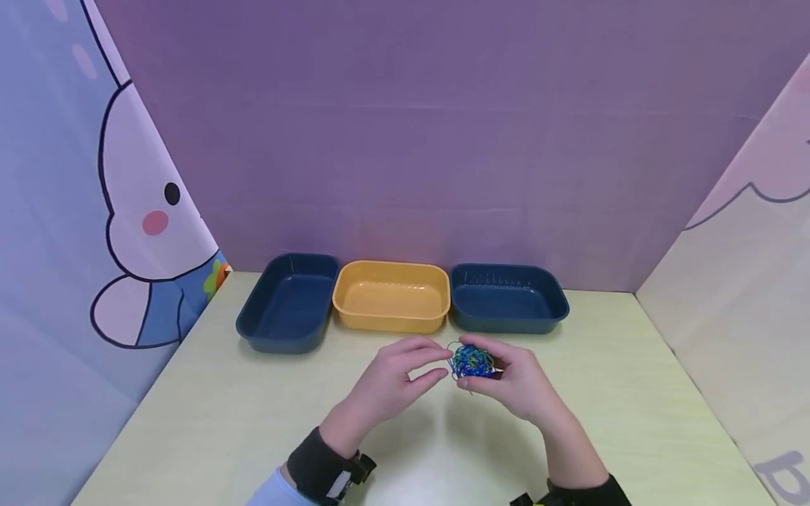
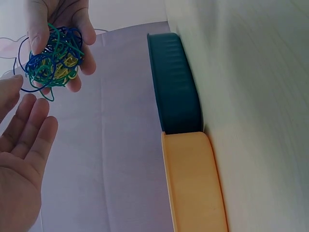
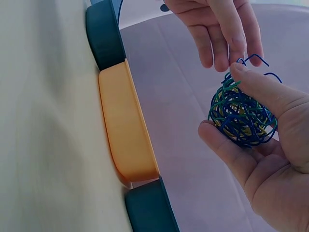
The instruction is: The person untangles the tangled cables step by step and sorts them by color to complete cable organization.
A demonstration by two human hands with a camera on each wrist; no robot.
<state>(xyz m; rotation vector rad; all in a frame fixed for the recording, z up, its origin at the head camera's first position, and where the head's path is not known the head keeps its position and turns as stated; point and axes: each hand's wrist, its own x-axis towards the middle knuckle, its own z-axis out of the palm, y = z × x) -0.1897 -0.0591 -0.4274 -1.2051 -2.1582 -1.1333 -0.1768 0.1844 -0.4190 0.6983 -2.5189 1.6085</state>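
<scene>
A tangled ball of thin wire, blue, green and yellow, is held up above the table. My right hand grips it between thumb and fingers; in the right wrist view the ball of wire sits against the fingers, with a few loose blue ends sticking out. My left hand is at the ball's left side, thumb and fingers apart and fairly straight. In the left wrist view a loose blue loop reaches from the ball to the left thumb tip, near the fingertips of the left hand.
Behind the hands, three plastic trays stand in a row against the purple backdrop: a dark blue tray at left, a yellow tray in the middle and another dark blue tray at right. Below is a pale table.
</scene>
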